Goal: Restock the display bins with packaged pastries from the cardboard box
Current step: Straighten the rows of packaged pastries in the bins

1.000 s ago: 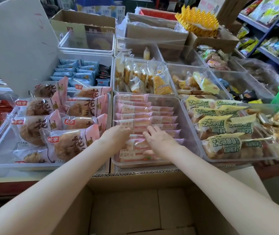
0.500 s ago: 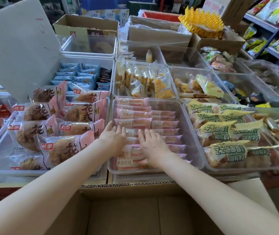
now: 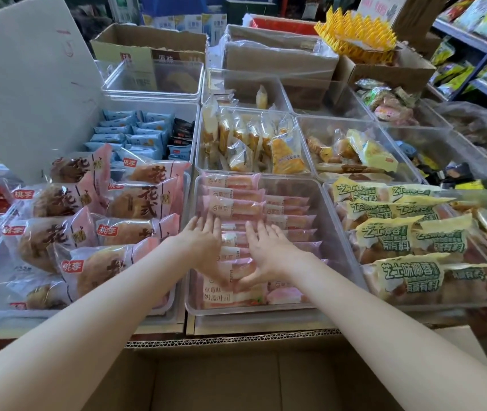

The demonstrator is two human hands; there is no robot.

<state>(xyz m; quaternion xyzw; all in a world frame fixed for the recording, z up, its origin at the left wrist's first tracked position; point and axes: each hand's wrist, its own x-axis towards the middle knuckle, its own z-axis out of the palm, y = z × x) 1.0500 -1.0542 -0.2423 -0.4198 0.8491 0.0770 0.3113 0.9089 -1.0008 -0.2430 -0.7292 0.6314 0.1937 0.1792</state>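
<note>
Two flat hands: my left hand [image 3: 203, 244] and right hand [image 3: 269, 250] lie spread, fingers straight, on the pink pastry packs [image 3: 236, 203] in the middle clear bin [image 3: 329, 232], beyond the cardboard box [image 3: 236, 378]. If I press unevenly, I judge the slick wrappers could slide and the rows topple.

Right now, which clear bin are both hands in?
The front middle bin with the slim pink packets: left hand and right hand lie flat on them. Neighbouring bins are untouched.

You've got pale pink pastry packs [image 3: 233, 203] in your clear bin [image 3: 329, 232], yellow-and-green wrappers [image 3: 408, 271] right, brown cardboard box [image 3: 230, 381] below.
</note>
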